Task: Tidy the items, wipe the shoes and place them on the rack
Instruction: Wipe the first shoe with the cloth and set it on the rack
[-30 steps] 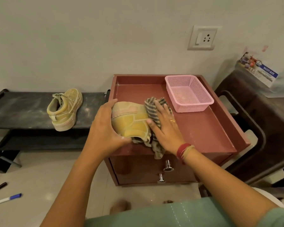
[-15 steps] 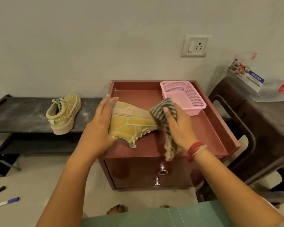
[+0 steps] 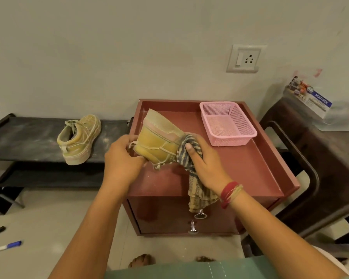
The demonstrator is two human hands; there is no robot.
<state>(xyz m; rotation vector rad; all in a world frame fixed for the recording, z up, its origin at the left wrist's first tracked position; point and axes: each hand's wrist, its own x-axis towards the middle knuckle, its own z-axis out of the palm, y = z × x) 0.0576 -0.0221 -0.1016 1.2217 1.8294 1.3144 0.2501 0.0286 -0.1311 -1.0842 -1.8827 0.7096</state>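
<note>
A dusty yellow shoe (image 3: 159,139) is held tilted above the red cabinet top (image 3: 248,166), its pale sole turned up and away from me. My left hand (image 3: 123,160) grips its near end by the laces. My right hand (image 3: 204,160) holds a striped cloth (image 3: 191,178) pressed against the shoe's right end; the cloth's tail hangs over the cabinet's front edge. The matching yellow shoe (image 3: 79,139) stands on the dark low rack (image 3: 24,137) to the left.
A pink mesh basket (image 3: 228,123) sits at the cabinet's back right corner. A dark stool (image 3: 320,158) stands to the right, with a printed package (image 3: 310,99) on it. Two pens (image 3: 2,240) lie on the floor at the lower left. Two drawer knobs (image 3: 195,222) stick out below.
The shoe has been turned from lying on its side to tilted with its sole up. My left hand has shifted to the lace end; my right hand with the cloth stays at the right end.
</note>
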